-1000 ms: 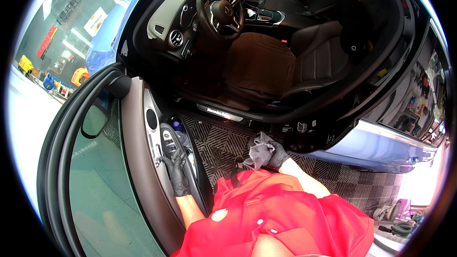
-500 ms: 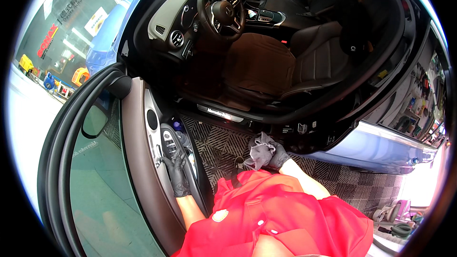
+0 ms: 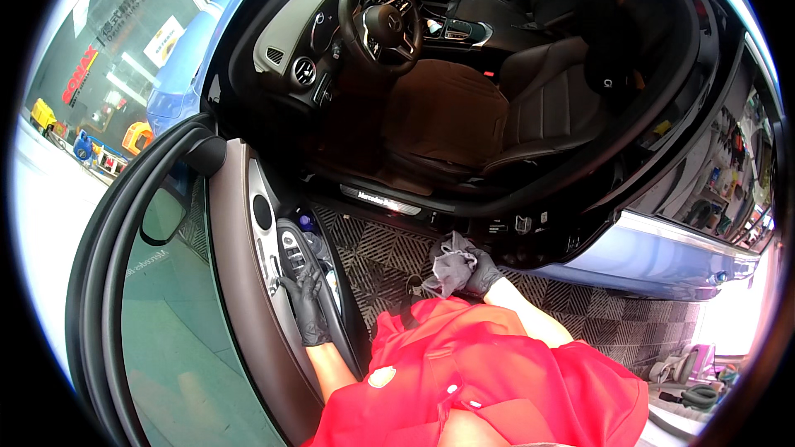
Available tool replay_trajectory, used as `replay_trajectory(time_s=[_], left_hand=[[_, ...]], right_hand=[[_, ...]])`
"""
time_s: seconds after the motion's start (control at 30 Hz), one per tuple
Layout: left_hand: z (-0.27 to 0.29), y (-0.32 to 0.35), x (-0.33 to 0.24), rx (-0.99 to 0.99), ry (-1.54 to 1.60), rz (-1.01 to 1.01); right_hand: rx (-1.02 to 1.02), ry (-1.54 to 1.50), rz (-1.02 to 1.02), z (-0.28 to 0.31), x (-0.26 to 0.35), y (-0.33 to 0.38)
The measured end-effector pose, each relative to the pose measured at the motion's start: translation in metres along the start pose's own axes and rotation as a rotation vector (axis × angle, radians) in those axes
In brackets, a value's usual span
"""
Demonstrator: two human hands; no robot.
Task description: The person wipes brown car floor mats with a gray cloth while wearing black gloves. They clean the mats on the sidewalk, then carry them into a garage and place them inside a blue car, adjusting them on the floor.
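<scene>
My left hand (image 3: 307, 308), in a black glove, rests on the inner panel of the open car door (image 3: 232, 281). Its fingers are stretched and apart on the armrest, just below the window switches (image 3: 292, 250), with the thumb toward the chrome door handle (image 3: 274, 271). Nothing shows in that hand. In front of my body, beside the door sill, my right hand (image 3: 484, 273) wears a dark glove and is closed on a crumpled grey cloth (image 3: 452, 266). The cloth bunches up above the fingers and hangs down toward my red clothing.
Past the sill plate (image 3: 381, 201) lie the driver's seat (image 3: 546, 95), covered in part by a brown cloth, and the steering wheel (image 3: 383, 25). Bottles and other items fill the door pocket (image 3: 325, 252). Patterned floor tiles (image 3: 368, 261) lie below. Someone dark-clad leans in by the rear seats.
The whole view has shifted very slightly. Both hands stay where they were, the left on the armrest and the right holding the grey cloth.
</scene>
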State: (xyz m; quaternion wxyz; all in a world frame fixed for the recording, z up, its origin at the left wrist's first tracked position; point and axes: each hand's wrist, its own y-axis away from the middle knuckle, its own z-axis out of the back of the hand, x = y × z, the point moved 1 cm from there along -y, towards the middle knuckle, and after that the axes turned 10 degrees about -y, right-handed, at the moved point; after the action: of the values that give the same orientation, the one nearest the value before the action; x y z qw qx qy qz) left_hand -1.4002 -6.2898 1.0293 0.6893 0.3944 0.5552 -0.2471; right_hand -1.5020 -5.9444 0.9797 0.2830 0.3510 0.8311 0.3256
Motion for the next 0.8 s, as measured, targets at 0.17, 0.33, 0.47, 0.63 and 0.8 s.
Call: replay_trajectory(time_s=[0.17, 0.33, 0.47, 0.63, 0.8], left_hand=[[-0.005, 0.004, -0.005, -0.037, -0.001, 0.014], [-0.005, 0.002, -0.002, -0.043, 0.002, 0.014], [-0.004, 0.003, -0.004, -0.060, 0.016, 0.021], [-0.005, 0.003, -0.004, -0.041, 0.011, 0.007], [0.000, 0.001, 0.000, -0.010, 0.008, -0.003]], right_hand=[[0.022, -0.044, -0.030, 0.001, 0.000, -0.003], [-0.020, -0.024, 0.005, 0.001, -0.001, 0.000], [0.147, -0.034, -0.099, 0.003, 0.001, 0.000], [0.047, -0.020, -0.021, 0.018, 0.007, -0.010], [0.040, 0.008, -0.005, 0.007, -0.001, -0.002]])
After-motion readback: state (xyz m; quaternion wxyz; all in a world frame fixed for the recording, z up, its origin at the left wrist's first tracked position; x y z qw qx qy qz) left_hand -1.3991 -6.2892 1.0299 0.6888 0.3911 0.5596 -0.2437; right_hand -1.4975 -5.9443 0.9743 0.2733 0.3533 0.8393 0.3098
